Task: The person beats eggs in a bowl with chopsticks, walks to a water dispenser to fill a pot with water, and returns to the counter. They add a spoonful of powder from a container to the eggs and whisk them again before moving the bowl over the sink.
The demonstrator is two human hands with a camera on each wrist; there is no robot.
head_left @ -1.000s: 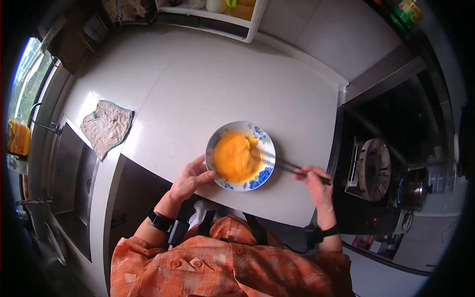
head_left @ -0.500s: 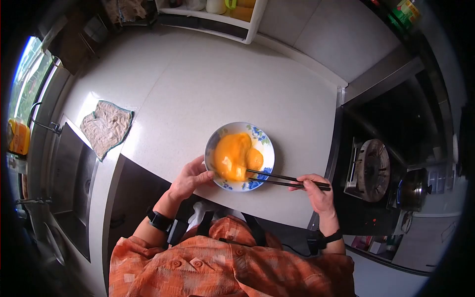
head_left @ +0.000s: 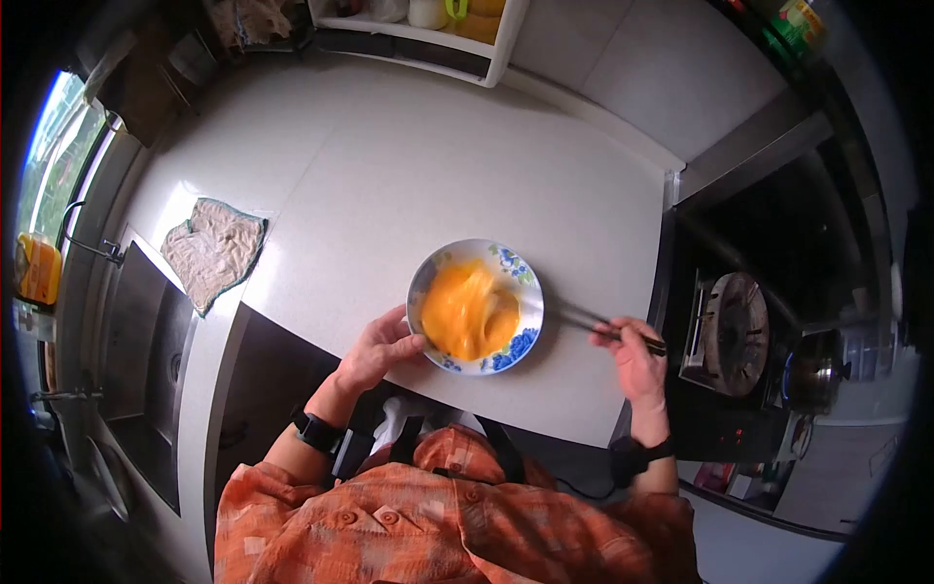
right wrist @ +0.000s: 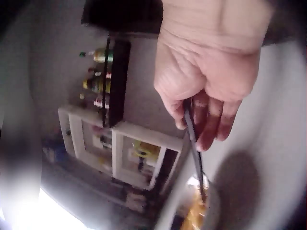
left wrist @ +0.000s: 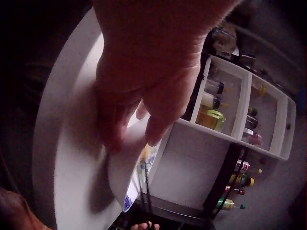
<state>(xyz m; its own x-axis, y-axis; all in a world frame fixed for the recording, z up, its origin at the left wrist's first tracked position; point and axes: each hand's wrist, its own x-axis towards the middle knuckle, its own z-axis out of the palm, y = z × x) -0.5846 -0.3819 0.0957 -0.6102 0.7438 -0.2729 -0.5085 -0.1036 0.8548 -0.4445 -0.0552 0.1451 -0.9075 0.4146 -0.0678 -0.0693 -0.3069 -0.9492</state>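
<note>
A white bowl (head_left: 528,302) with blue flowers stands on the counter and holds beaten egg (head_left: 449,310), orange-yellow and streaked with motion. My left hand (head_left: 377,352) grips the bowl's near left side, thumb over the rim and fingers against the outer wall, as the left wrist view also shows. In my right hand (head_left: 637,368) is a pair of dark chopsticks (right wrist: 194,139), pinched near their back ends. They slant down to the left into the bowl, blurred in the head view, and their tips are lost in the egg.
A crumpled cloth (head_left: 214,255) lies on the counter at left, beside the sink (head_left: 146,389). On the right are a gas burner (head_left: 735,333) and a pot (head_left: 813,375). A white shelf (head_left: 409,44) with jars and bottles stands at the back.
The chopsticks have swept round through the egg, sharp half a second ago and blurred now. My right hand has shifted slightly right and away from me. My left hand keeps its hold on the bowl.
</note>
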